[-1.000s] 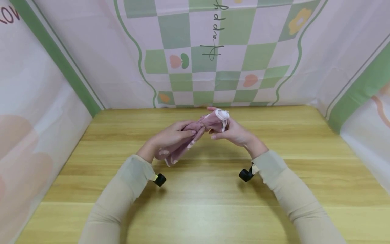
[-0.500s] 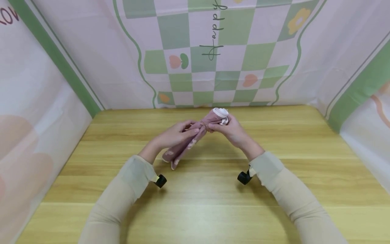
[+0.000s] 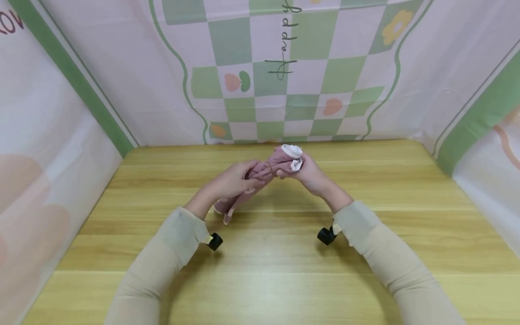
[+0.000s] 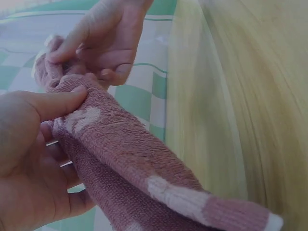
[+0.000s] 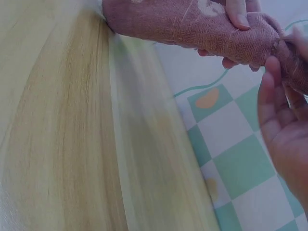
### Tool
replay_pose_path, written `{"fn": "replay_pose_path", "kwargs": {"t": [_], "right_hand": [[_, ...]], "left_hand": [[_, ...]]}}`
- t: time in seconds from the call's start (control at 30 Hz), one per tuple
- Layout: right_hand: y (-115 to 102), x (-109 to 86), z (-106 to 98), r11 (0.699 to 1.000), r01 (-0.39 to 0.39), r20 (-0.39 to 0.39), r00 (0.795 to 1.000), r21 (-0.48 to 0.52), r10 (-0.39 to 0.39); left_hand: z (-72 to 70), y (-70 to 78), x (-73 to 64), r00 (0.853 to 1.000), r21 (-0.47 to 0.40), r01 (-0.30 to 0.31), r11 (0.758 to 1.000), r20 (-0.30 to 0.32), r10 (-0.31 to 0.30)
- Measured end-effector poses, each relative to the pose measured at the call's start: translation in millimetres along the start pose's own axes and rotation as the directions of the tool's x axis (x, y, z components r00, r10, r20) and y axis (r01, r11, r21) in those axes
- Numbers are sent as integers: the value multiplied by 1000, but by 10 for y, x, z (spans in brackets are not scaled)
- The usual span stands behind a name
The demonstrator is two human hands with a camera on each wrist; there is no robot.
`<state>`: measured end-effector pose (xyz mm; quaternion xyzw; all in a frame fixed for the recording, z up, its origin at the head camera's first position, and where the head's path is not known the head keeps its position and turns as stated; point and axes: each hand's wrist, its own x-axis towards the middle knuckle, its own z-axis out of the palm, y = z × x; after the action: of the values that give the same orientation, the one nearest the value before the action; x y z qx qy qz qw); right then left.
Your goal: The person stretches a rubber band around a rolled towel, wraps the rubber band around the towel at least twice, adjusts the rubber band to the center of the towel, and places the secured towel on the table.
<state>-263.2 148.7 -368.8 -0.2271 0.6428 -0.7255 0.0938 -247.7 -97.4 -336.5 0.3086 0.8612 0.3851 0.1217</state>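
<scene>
Mauve terry towel (image 4: 132, 147) near the worktop's (image 3: 268, 262) far edge
Left hand (image 3: 233, 180) and right hand (image 3: 312, 177), angled inward, grip it; checked backdrop (image 3: 231, 40) reads "Happy".

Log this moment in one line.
left hand: holds pink cloth | right hand: holds same cloth | cloth: cinched between hands, white-edged
</scene>
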Motion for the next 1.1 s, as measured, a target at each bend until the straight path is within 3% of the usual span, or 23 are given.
{"fn": "replay_pose_path", "kwargs": {"t": [0.1, 0.33, 0.53, 0.67, 0.8, 0.93, 1.1], "right_hand": [[-5, -12, 3, 1000, -25, -27, 999, 13, 25], [-21, -16, 34, 985, -60, -34, 997, 164, 66], [14, -13, 65, 985, -132, -37, 990, 109, 137], [70, -28, 71, 985, -164, -61, 984, 61, 167], [117, -39, 55, 982, -178, -78, 980, 66, 183], [126, -44, 32, 979, -169, -73, 981, 111, 177], [127, -63, 5, 972, -173, -57, 981, 161, 184]], "left_hand": [[-21, -19, -5, 999, 29, -15, 999, 40, 14], [-96, -48, -35, 994, 81, -18, 997, 109, 9], [-101, -87, -48, 991, 135, 2, 991, 132, -20], [-92, -113, -63, 984, 186, 51, 981, 159, -81], [-97, -128, -78, 976, 177, 96, 979, 176, -127], [-102, -112, -71, 984, 153, 74, 985, 148, -97], [-57, -46, -15, 1000, 127, -30, 992, 10, 29]]}}
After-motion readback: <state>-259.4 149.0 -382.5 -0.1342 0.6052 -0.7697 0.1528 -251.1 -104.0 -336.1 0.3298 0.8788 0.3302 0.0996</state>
